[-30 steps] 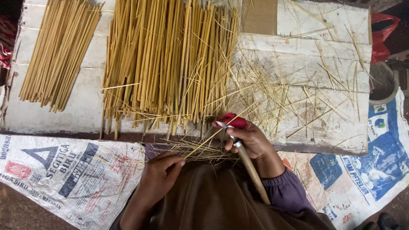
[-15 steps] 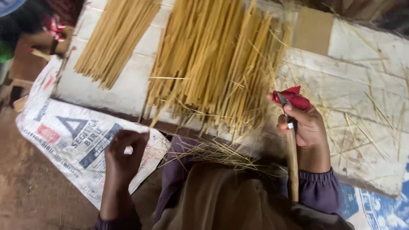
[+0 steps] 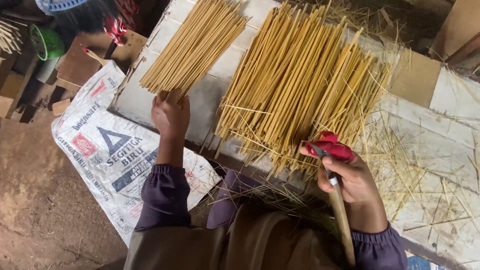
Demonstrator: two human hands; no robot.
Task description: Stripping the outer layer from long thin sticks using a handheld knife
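Observation:
My left hand (image 3: 170, 114) reaches out to the near ends of a small bundle of yellow bamboo sticks (image 3: 195, 47) on a whitish board (image 3: 135, 97), fingers curled at the stick ends. My right hand (image 3: 352, 182) grips a knife with a wooden handle (image 3: 341, 220), its blade end wrapped in red cloth (image 3: 330, 145). That hand rests at the near edge of a large pile of yellow sticks (image 3: 305, 85). Thin shavings (image 3: 280, 192) lie in my lap and over the board on the right.
A printed white sack (image 3: 107, 155) covers the dirt floor at the left. A green cup (image 3: 46, 42), brown cardboard (image 3: 82, 62) and a red-and-white item (image 3: 116, 29) sit at the top left. A cardboard piece (image 3: 412, 80) lies beyond the large pile.
My left hand has moved up from my lap and the sack to the small bundle's near ends. The view has swung left. My right hand keeps its grip on the knife.

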